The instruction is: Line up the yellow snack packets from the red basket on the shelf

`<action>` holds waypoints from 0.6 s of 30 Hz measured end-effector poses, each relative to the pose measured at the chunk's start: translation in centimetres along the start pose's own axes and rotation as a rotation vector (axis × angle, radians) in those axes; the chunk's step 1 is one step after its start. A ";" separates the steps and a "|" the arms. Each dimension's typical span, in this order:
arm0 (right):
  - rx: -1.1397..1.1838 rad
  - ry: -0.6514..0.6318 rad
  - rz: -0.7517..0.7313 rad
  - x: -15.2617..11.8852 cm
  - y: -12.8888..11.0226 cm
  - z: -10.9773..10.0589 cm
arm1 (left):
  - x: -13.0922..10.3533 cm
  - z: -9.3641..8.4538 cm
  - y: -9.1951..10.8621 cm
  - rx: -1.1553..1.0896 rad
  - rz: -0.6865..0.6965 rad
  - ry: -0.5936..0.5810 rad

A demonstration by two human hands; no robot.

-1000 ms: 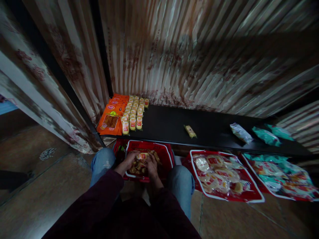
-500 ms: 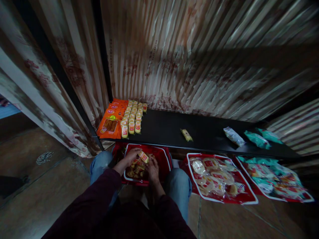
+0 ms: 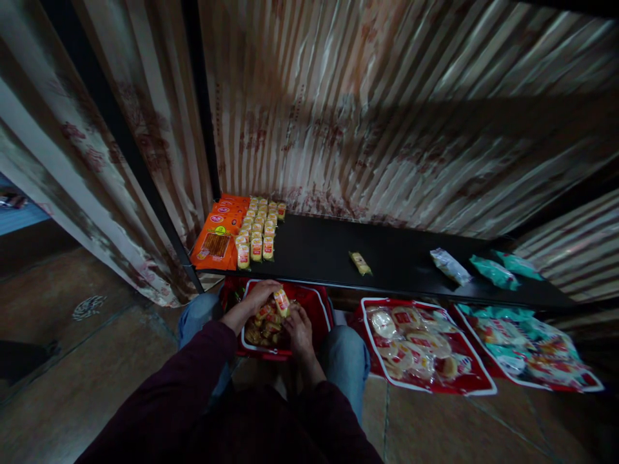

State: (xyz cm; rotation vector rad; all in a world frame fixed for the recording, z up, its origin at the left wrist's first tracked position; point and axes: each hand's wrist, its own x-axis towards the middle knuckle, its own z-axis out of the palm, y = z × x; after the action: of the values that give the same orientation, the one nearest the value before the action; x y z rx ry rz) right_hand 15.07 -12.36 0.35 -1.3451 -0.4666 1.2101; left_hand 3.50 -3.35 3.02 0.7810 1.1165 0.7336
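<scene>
Over a red basket (image 3: pixel 316 316) between the knees, my left hand (image 3: pixel 260 298) grips the upper end of a yellow wrapped snack cake (image 3: pixel 281 301) with a red-and-white label. My right hand (image 3: pixel 298 328) is closed at the lower end of the same packet, its fingertips partly hidden. Loose wrapped snack cakes (image 3: pixel 264 330) lie in the basket beneath both hands. On the black shelf (image 3: pixel 319 245) just ahead, rows of matching snack cakes (image 3: pixel 256 225) stand beside orange snack bags (image 3: pixel 217 238).
A single yellow packet (image 3: pixel 360 263) lies mid-shelf. Farther right are a whitish packet (image 3: pixel 449 267) and teal packets (image 3: pixel 494 272). Two more red baskets on the floor hold round wrapped pastries (image 3: pixel 416 338) and teal-and-white packets (image 3: pixel 527 348). A black post (image 3: pixel 200 96) rises at the shelf's left end.
The snack cake has been turned more upright and raised slightly between my hands. My left hand has moved a little up and right. The view has shifted slightly.
</scene>
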 end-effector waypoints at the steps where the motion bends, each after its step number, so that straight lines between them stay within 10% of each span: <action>1: -0.002 -0.014 -0.001 -0.2 -0.3 0.1 | -0.1 0.1 0.3 0.019 0.011 -0.017; 18: 0.124 0.111 -0.126 0.2 -1.9 1.5 | -2.3 2.4 -0.9 -0.045 0.232 0.142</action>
State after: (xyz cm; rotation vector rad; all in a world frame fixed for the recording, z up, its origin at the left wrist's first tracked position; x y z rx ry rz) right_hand 14.64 -11.12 2.32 -1.2509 -0.3857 1.0382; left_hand 5.27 -6.13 3.99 0.8388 1.1441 1.0190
